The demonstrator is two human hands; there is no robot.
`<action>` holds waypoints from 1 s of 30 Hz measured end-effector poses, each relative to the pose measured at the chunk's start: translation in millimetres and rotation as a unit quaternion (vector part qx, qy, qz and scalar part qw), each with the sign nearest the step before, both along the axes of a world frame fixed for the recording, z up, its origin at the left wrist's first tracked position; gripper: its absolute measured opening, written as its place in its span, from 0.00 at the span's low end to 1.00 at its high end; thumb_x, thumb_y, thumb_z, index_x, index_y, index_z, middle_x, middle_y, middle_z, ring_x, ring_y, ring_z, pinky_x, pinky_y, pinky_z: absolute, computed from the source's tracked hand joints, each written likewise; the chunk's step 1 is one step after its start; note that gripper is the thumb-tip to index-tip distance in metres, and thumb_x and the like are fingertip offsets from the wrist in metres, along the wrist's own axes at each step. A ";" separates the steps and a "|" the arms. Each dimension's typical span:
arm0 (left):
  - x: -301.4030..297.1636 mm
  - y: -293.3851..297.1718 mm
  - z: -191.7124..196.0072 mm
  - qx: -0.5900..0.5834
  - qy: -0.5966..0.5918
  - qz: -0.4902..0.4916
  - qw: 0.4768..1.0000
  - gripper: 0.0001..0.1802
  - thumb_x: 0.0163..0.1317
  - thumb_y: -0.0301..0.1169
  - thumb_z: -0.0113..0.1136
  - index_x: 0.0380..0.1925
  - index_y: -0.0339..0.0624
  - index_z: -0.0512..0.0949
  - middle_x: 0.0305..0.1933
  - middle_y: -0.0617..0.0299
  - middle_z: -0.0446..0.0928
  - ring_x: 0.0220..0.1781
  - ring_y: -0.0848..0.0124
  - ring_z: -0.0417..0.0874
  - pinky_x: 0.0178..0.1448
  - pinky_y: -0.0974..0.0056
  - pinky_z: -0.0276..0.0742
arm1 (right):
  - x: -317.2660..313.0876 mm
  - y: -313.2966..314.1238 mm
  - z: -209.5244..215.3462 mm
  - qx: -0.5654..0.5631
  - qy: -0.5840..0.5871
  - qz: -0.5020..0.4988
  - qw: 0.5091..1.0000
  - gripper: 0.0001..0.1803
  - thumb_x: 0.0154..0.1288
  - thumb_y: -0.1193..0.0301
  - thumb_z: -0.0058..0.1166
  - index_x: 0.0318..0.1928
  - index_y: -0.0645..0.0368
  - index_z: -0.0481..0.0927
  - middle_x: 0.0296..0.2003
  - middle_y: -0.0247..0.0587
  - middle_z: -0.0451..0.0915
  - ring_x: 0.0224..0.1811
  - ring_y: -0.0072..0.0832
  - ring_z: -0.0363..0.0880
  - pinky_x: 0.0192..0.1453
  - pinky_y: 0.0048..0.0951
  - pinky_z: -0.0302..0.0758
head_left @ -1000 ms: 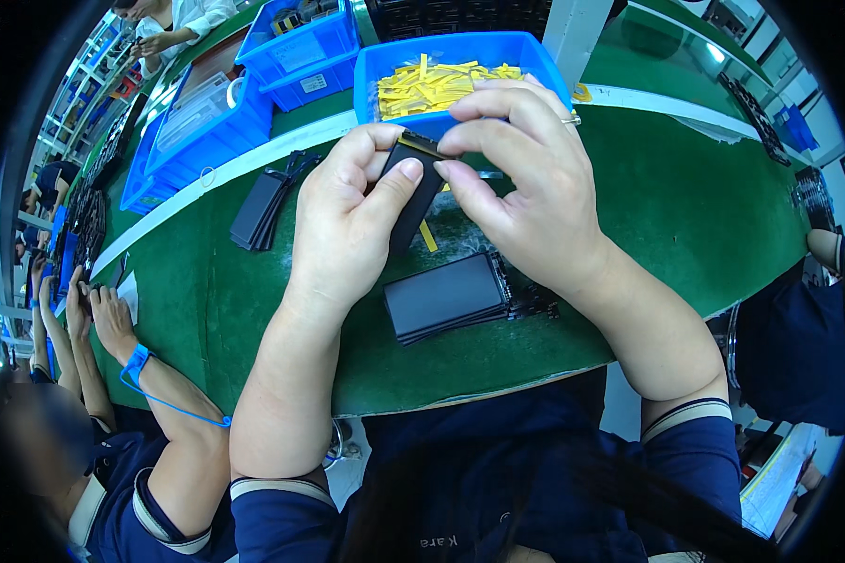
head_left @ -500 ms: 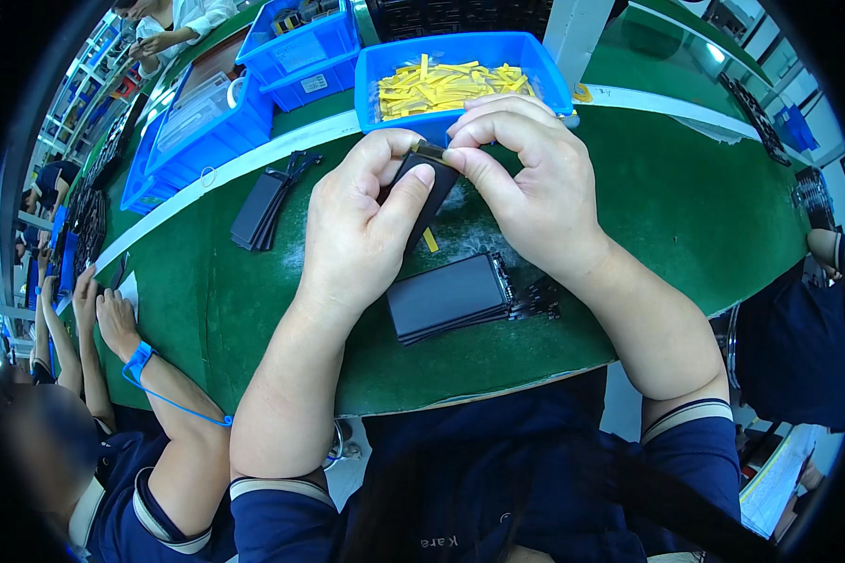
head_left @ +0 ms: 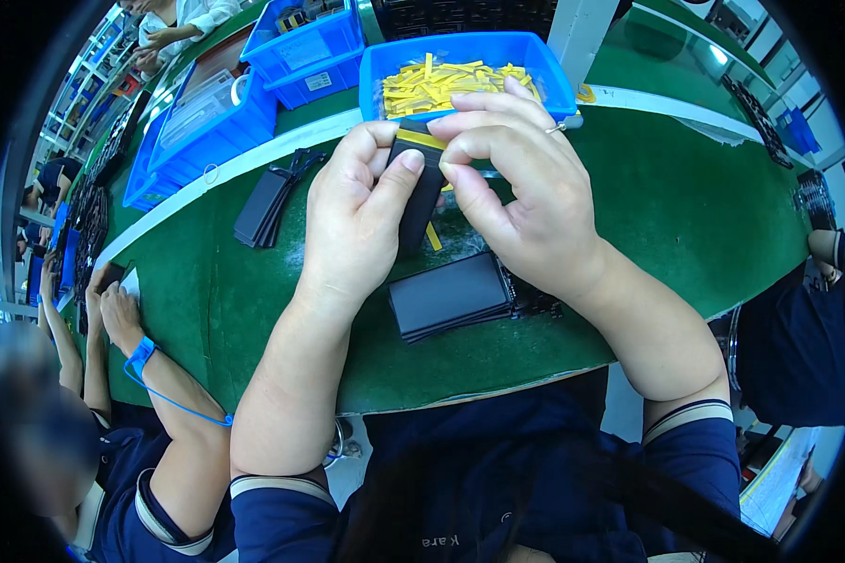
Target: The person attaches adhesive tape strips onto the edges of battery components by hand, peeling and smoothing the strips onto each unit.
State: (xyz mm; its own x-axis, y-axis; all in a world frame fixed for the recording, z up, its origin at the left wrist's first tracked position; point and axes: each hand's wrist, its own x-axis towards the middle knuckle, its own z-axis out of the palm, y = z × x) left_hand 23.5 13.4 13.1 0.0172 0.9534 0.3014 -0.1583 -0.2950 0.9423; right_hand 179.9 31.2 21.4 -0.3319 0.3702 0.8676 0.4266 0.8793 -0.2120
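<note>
My left hand (head_left: 355, 202) grips a flat black rectangular pack (head_left: 421, 202), its thumb lying across the face. A yellow strip (head_left: 421, 139) lies across the pack's far end. Beside that end, my right hand (head_left: 521, 169) has thumb and forefinger closed together at the pack's right edge. What they pinch, if anything, is hidden; the other fingers are raised. Another yellow strip (head_left: 433, 235) shows below the pack. On the green table nearer me lies a stack of similar black packs (head_left: 453, 296) with small dark ends at the right.
A blue bin (head_left: 563, 94) of yellow strips (head_left: 460, 84) stands beyond my hands. More black packs with leads (head_left: 265, 208) lie at left, near stacked blue bins (head_left: 211, 127). A co-worker's hand (head_left: 120, 319) rests at the left table edge. A white post (head_left: 573, 42) rises behind.
The yellow strip now shows across the pack's far end. My right hand's pinch has shifted slightly left and down to the pack's edge, with its other fingers lifted more.
</note>
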 end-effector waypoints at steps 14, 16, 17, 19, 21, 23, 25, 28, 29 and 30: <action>-4.7 -8.3 4.3 0.090 0.208 0.005 0.974 0.15 0.63 0.24 0.55 0.50 0.38 0.70 0.32 0.59 0.81 0.33 0.76 0.81 0.38 0.70 0.75 | 2.3 -2.6 8.3 0.012 0.019 -0.030 0.999 0.06 0.51 0.79 0.58 0.31 0.60 0.76 0.29 0.41 0.77 0.38 0.38 0.77 0.53 0.39 0.71; -3.8 -6.9 6.4 0.003 0.047 -0.039 0.998 0.14 0.66 0.27 0.52 0.50 0.34 0.69 0.37 0.56 0.80 0.36 0.75 0.80 0.41 0.73 0.76 | 4.8 -2.2 9.0 -0.013 0.049 -0.051 0.997 0.05 0.52 0.79 0.58 0.31 0.61 0.76 0.29 0.41 0.78 0.36 0.36 0.78 0.48 0.34 0.74; -5.5 -6.0 6.9 -0.002 0.052 -0.046 0.998 0.14 0.67 0.29 0.51 0.49 0.34 0.68 0.38 0.54 0.80 0.37 0.72 0.82 0.43 0.71 0.78 | 5.0 -2.1 8.6 -0.101 0.086 -0.034 0.991 0.05 0.53 0.79 0.58 0.31 0.62 0.77 0.29 0.41 0.78 0.34 0.33 0.79 0.43 0.31 0.75; -5.2 -5.6 5.3 -0.002 0.045 -0.045 0.998 0.14 0.67 0.29 0.51 0.49 0.34 0.68 0.38 0.54 0.80 0.37 0.72 0.82 0.43 0.71 0.78 | 5.5 -3.4 8.5 -0.233 0.117 -0.008 0.965 0.05 0.60 0.74 0.58 0.34 0.64 0.79 0.30 0.34 0.80 0.33 0.19 0.76 0.41 0.22 0.73; -4.9 -5.6 4.4 -0.002 0.039 -0.044 0.998 0.14 0.67 0.29 0.51 0.49 0.34 0.68 0.38 0.54 0.80 0.37 0.72 0.82 0.42 0.71 0.78 | 5.3 -3.8 9.0 -0.252 0.116 -0.003 0.961 0.05 0.60 0.74 0.58 0.34 0.64 0.79 0.30 0.34 0.80 0.33 0.19 0.76 0.40 0.21 0.73; -4.8 -6.2 4.1 -0.011 0.038 -0.035 0.999 0.14 0.67 0.29 0.51 0.49 0.33 0.68 0.39 0.54 0.80 0.37 0.74 0.82 0.42 0.72 0.77 | 4.8 -4.0 9.0 -0.270 0.115 0.003 0.956 0.05 0.60 0.74 0.58 0.34 0.64 0.79 0.29 0.34 0.80 0.32 0.19 0.76 0.40 0.21 0.73; -3.3 -6.1 2.7 -0.003 0.053 -0.012 0.999 0.13 0.65 0.27 0.53 0.48 0.32 0.69 0.37 0.56 0.81 0.36 0.76 0.81 0.40 0.73 0.76 | 4.6 -3.8 8.8 -0.296 0.111 -0.001 0.949 0.06 0.59 0.73 0.58 0.34 0.63 0.80 0.28 0.33 0.80 0.31 0.19 0.77 0.39 0.21 0.73; -1.6 -6.2 -1.0 0.022 0.089 0.033 0.995 0.13 0.63 0.26 0.57 0.46 0.32 0.71 0.33 0.57 0.82 0.33 0.79 0.80 0.36 0.73 0.75 | 0.8 -4.1 7.1 -0.266 0.127 -0.009 0.956 0.04 0.56 0.76 0.57 0.30 0.64 0.78 0.25 0.40 0.79 0.27 0.27 0.79 0.34 0.25 0.75; -1.2 -6.5 -2.1 0.040 0.110 0.053 0.992 0.13 0.62 0.26 0.58 0.45 0.32 0.72 0.32 0.57 0.83 0.32 0.79 0.81 0.35 0.72 0.75 | 0.8 -3.8 6.2 -0.266 0.127 -0.009 0.956 0.04 0.56 0.76 0.57 0.30 0.64 0.78 0.25 0.40 0.79 0.27 0.27 0.79 0.34 0.25 0.75; -0.7 -6.4 -2.9 0.040 0.110 0.054 0.992 0.13 0.62 0.26 0.58 0.45 0.32 0.72 0.32 0.57 0.83 0.32 0.79 0.81 0.35 0.72 0.75 | 0.8 -2.3 4.9 -0.221 0.113 -0.011 0.969 0.04 0.56 0.76 0.57 0.29 0.64 0.78 0.24 0.41 0.79 0.27 0.27 0.78 0.33 0.26 0.74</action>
State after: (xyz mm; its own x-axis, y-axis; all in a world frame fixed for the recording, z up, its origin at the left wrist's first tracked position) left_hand 22.8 7.0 10.2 -0.0093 0.9266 0.3759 0.0855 -0.3738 0.9236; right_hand 180.7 28.9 26.3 -0.1394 0.7266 0.6728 0.3436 0.6727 -0.6553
